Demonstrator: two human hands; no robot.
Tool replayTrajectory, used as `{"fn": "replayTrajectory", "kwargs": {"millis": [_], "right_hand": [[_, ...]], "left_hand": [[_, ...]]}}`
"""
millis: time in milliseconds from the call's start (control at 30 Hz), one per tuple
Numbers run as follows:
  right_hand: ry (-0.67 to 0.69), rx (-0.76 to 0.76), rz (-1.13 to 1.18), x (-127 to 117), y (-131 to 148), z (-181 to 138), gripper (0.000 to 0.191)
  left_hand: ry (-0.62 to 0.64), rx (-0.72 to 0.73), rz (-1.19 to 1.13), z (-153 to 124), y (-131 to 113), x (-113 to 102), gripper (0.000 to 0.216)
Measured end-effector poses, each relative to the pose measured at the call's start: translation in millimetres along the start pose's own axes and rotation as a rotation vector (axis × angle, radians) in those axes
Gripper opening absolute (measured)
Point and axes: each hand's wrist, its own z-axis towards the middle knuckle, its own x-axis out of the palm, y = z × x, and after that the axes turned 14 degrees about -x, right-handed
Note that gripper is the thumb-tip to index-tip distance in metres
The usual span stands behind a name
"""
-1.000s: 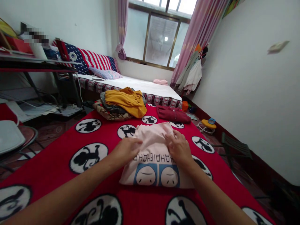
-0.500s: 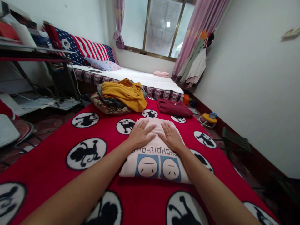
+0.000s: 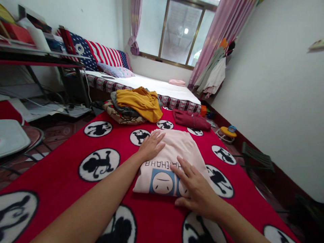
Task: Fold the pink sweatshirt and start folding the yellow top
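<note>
At centre frame, the left hand (image 3: 152,147) lies flat, the right hand (image 3: 196,187) spreads — neither gripping — over a folded pale-pink printed shirt (image 3: 178,143); a dragging palm could rumple it.

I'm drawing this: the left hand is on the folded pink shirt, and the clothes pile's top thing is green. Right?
Not quite: the top garment on the clothes pile is yellow, not green, as the head view shows. The left hand is on the folded pink shirt.

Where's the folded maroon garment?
Head view, right of centre: the maroon garment lies far up the red blanket, right of the yellow garment, beyond the pink printed garment.
</note>
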Motion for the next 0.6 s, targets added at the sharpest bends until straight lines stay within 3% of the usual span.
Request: {"fn": "replayTrajectory", "kwargs": {"millis": [133,233,367,467,600], "right_hand": [[-0.034,-0.028,-0.094,2.8,0.1,6.5,0.077],[-0.024,-0.05,-0.156,4.7,-6.0,14.0,0.074],[-0.06,-0.086,-0.117,-2.3,-9.4,19.3,0.065],[-0.21,-0.019,0.133,-29.7,-9.2,22.4,0.051],[-0.536,0.26,0.45,-93.5,-17.6,22.1,0.032]], "left_hand": [[-0.012,0.037,-0.129,3.3,6.6,0.6,0.058],[-0.043,0.065,-0.378,6.7,12.8,1.6,0.055],[-0.045,-0.006,-0.774,9.3,18.1,1.3,0.058],[-0.06,-0.123,-1.048,11.1,21.6,0.3,0.062],[-0.191,-0.319,-1.215,16.4,27.4,1.6,0.065]]}}
